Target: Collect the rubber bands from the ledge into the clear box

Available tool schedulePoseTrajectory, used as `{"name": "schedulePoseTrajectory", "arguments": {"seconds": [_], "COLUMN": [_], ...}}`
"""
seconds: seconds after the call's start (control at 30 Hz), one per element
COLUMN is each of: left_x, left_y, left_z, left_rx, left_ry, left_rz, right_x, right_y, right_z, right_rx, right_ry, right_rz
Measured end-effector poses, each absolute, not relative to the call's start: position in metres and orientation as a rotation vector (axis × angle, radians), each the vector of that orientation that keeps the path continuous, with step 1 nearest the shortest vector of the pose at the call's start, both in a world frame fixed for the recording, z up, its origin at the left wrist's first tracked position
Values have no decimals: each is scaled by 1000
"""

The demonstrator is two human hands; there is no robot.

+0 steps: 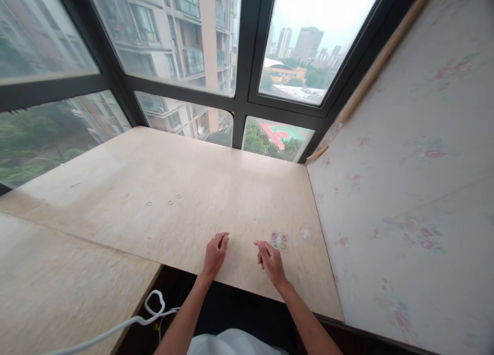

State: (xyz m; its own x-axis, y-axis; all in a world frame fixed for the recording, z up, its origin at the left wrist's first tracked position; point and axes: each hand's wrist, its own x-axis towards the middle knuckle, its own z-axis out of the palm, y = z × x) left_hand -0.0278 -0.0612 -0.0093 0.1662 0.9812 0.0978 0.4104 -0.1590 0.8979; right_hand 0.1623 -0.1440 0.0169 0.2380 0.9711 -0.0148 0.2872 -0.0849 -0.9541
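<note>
My left hand (216,253) is over the wooden tabletop (231,200), its fingers curled and thumb drawn in against them. A ring shows on one finger. My right hand (270,261) is a short way to the right, thumb pressed to the curled fingers. Both look pinched closed; anything between the fingertips is too small to make out. Just beyond the right hand lies a small clear case (279,238) with red, green and yellow pieces in it. Right of the case is a small clear plastic piece (305,234) with something whitish in it.
Three small thin rings, one a greenish ring (149,203), lie on the left of the tabletop. Dark-framed windows (239,108) border the back. A flowered wall (401,190) closes the right side. A white cable (116,328) hangs at the front left gap.
</note>
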Motion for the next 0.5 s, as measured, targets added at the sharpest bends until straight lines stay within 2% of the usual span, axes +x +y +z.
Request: {"name": "schedulePoseTrajectory", "arguments": {"seconds": [0.13, 0.27, 0.5], "left_x": [-34, -36, -40], "left_y": [-61, -59, -62], "left_z": [-12, -14, -21], "left_rx": [1725, 1724, 1795], "left_ry": [1228, 1212, 1196], "left_rz": [910, 912, 914], "right_x": [116, 52, -48], "right_y": [-77, 4, 123], "right_z": [40, 57, 46], "right_rx": [-1447, -1545, -1616], "right_ry": [-1429, -2001, -2368], "right_rz": [962, 849, 653]}}
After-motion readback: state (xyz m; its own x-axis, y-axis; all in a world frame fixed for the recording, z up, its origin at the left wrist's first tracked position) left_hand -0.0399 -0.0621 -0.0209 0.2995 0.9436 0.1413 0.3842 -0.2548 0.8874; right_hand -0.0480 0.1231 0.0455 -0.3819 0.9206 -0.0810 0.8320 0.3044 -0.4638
